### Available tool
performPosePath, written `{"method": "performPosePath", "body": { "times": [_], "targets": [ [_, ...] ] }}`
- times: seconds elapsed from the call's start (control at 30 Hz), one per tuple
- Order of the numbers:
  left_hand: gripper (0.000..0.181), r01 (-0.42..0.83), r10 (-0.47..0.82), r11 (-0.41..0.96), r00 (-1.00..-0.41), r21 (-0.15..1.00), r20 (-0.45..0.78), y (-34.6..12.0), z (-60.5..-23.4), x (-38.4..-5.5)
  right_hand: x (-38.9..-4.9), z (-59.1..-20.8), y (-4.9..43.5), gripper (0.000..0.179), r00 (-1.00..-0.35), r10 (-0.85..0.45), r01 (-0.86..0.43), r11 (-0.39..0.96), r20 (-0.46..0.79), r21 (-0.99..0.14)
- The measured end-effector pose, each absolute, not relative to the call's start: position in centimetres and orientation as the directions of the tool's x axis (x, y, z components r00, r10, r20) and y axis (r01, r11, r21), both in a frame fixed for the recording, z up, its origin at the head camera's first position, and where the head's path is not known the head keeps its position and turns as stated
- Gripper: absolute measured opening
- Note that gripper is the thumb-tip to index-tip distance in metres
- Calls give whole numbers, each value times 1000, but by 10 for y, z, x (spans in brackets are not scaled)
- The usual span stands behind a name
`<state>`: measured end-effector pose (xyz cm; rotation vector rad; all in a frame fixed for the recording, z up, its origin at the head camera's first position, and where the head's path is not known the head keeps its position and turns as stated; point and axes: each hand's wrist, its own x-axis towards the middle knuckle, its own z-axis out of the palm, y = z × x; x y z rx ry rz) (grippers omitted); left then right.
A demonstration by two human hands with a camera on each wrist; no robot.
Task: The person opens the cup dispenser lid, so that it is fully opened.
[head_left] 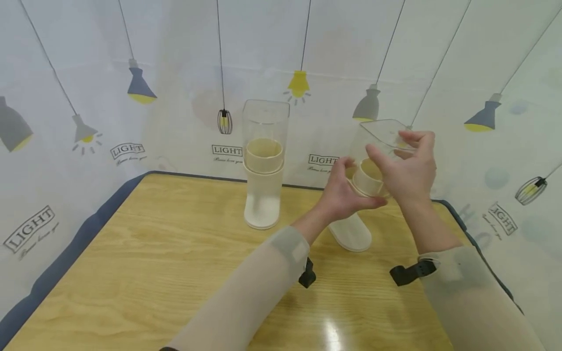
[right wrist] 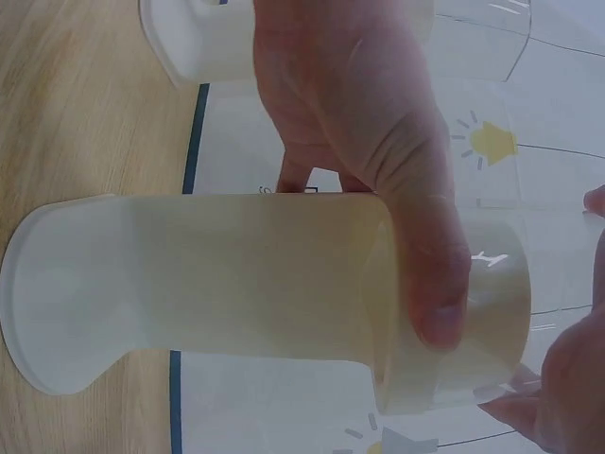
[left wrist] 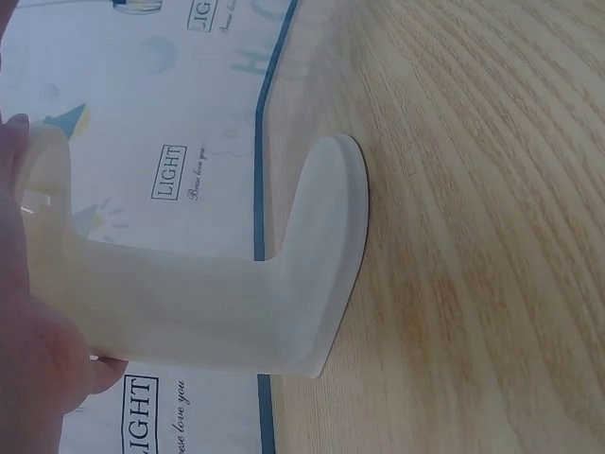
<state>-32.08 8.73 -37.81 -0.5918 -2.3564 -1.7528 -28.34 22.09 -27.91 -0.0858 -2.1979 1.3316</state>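
On the right of the table, a cream dispenser stand (head_left: 353, 235) with a rounded foot stands on the wood. My left hand (head_left: 344, 195) grips it just under its upper ring, thumb lying across the collar in the right wrist view. A clear container (head_left: 381, 127) sits around that ring (right wrist: 496, 293), leaning rightward in the head view; how fully it is seated I cannot tell. My right hand (head_left: 410, 170) holds the container's side, thumb in front and fingers near the top rim. The left wrist view shows the stand's column (left wrist: 189, 298) and foot, but not the container.
A second dispenser (head_left: 263, 195) of the same kind stands upright to the left, its clear container (head_left: 265, 117) on top. Behind the wooden table (head_left: 175, 273) hangs a curtain (head_left: 175, 112) printed with lamps. The table has a dark blue edge (head_left: 88, 219).
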Motion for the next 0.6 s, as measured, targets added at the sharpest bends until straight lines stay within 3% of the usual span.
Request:
{"method": "performPosePath", "body": {
  "times": [0.6],
  "targets": [
    [122,408,250,252,-903,877,349,86,-378,-323,-275,-273,220,69,-860,293,-234,503,418,-832]
  ]
}}
